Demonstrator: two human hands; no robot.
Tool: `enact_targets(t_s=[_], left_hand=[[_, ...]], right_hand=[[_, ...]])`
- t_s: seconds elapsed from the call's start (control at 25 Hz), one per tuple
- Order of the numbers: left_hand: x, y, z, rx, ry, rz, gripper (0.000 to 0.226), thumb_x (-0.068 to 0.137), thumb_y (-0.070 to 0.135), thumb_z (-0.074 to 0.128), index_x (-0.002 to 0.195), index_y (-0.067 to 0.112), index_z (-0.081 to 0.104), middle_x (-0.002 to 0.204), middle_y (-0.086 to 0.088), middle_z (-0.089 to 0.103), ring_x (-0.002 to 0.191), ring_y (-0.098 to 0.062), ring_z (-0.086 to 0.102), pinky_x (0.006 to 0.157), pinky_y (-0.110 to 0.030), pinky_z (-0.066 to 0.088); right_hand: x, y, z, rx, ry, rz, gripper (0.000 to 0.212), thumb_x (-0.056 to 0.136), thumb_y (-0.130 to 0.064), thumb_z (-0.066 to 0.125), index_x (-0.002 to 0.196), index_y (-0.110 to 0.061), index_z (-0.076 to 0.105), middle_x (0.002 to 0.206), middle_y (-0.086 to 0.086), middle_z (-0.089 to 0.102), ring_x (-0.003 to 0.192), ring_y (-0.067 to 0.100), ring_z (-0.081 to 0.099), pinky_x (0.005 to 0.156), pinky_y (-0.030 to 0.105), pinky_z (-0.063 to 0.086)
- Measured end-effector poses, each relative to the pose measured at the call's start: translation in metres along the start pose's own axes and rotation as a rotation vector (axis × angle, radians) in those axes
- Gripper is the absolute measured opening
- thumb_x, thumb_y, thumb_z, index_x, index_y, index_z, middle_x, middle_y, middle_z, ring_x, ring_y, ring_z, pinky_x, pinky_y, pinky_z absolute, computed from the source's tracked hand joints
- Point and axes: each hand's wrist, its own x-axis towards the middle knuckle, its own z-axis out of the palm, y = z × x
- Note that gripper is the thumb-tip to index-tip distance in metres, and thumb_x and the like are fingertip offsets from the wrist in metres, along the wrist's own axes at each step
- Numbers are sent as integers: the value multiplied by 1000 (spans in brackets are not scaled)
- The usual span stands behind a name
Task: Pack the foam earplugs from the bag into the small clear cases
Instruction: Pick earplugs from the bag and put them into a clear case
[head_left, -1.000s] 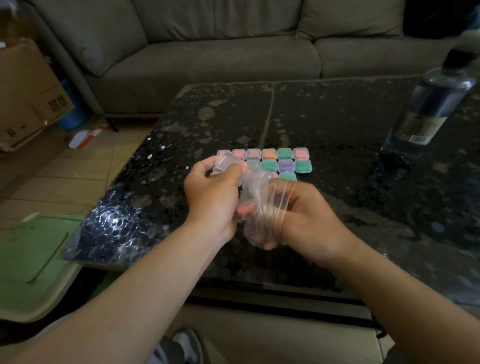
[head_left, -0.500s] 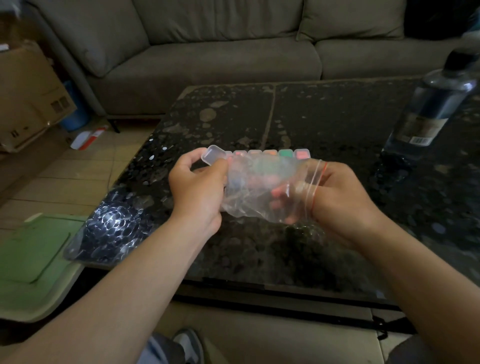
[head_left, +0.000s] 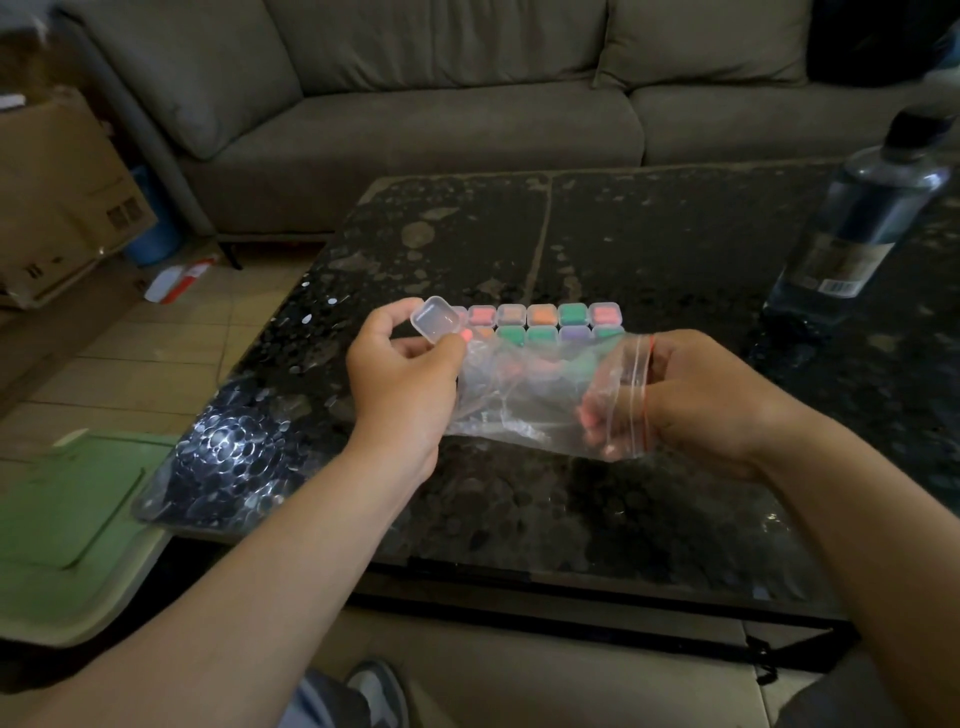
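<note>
Worktop's (head_left: 571, 509) near edge running under both forearms, left hand (head_left: 402, 379) pinching an empty clear case (head_left: 435, 318) between thumb and fingers, bag (head_left: 530, 400) stretching across to right hand (head_left: 701, 400), fingers gripping its zip mouth, filled cases (head_left: 543, 323) sitting in rows just beyond, bottle (head_left: 857, 228) standing far right.

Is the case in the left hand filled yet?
Looks empty: the case in the left hand shows clear, no colour, unlike the filled rows behind.
</note>
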Motion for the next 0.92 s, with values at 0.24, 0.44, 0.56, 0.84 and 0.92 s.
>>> enact_targets(t_s=[0.24, 0.44, 0.56, 0.84, 0.92], left_hand=[[-3, -2, -1, 76, 0, 0, 38, 85, 7, 77, 108, 33, 62, 74, 7, 72, 72, -5, 71, 62, -29, 57], [-4, 7, -6, 46, 14, 149, 33, 86, 7, 75, 107, 29, 61, 73, 4, 69, 50, -4, 58, 47, -20, 46], [-14, 4, 2, -55, -157, -21, 34, 86, 4, 75, 112, 22, 63, 75, -5, 65, 42, -9, 47, 39, -25, 39], [-22, -18, 12, 67, -290, -197, 36, 84, 13, 81, 112, 29, 63, 97, -8, 72, 50, -6, 56, 45, -24, 48], [-23, -21, 13, 109, -297, -209, 39, 84, 15, 81, 116, 27, 63, 95, -9, 73, 54, -7, 60, 47, -24, 50]], right_hand=[[1, 5, -10, 3, -128, 34, 25, 78, 16, 67, 71, -7, 73, 72, 14, 69, 66, 28, 66, 62, 36, 58], [2, 10, 0, -132, -349, 106, 36, 82, 15, 66, 72, -18, 77, 75, 8, 73, 68, 19, 71, 63, 29, 57], [3, 14, 11, -171, -363, 104, 35, 84, 16, 62, 77, -14, 77, 77, 11, 75, 71, 21, 73, 65, 30, 58], [11, 25, 11, -241, -339, 82, 19, 84, 14, 61, 91, 1, 72, 88, 26, 72, 78, 40, 69, 80, 50, 57], [11, 21, 6, -219, -327, 122, 20, 89, 11, 60, 98, -2, 72, 92, 18, 75, 83, 30, 74, 79, 40, 61]])
